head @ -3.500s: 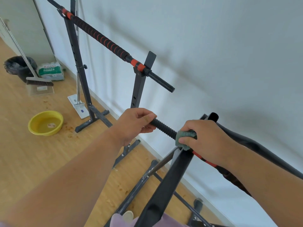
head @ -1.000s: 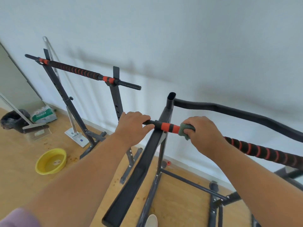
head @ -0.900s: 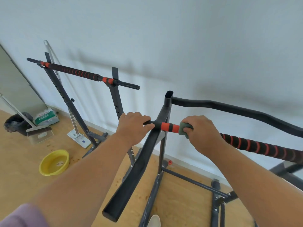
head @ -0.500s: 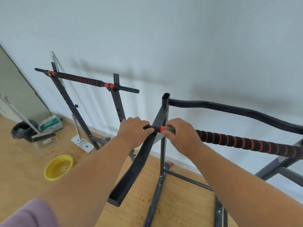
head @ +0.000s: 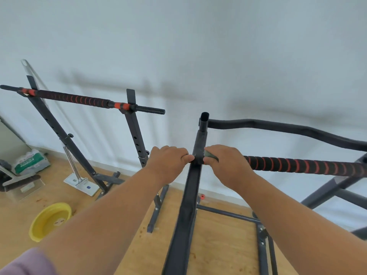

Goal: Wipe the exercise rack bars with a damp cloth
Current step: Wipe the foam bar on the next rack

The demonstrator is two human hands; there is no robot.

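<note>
Right hand [head: 224, 163] pinched the damp cloth [head: 211, 154] around the striped bar [head: 305, 165] beside the upright [head: 199, 149]; left hand [head: 168, 161] gripped the bar's end. Its foam length and the far rack [head: 83, 98] probably awaited wiping.

- L hand [head: 168, 161]: mid-frame, fingers curled over the bar [head: 301, 165] end
- R hand [head: 226, 165]: just right of it, gripping cloth [head: 211, 154]
- both forearms extended fwd

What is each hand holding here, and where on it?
Left hand grips the bar's end, left of the upright. Right hand holds the cloth against the bar beside it.
</note>
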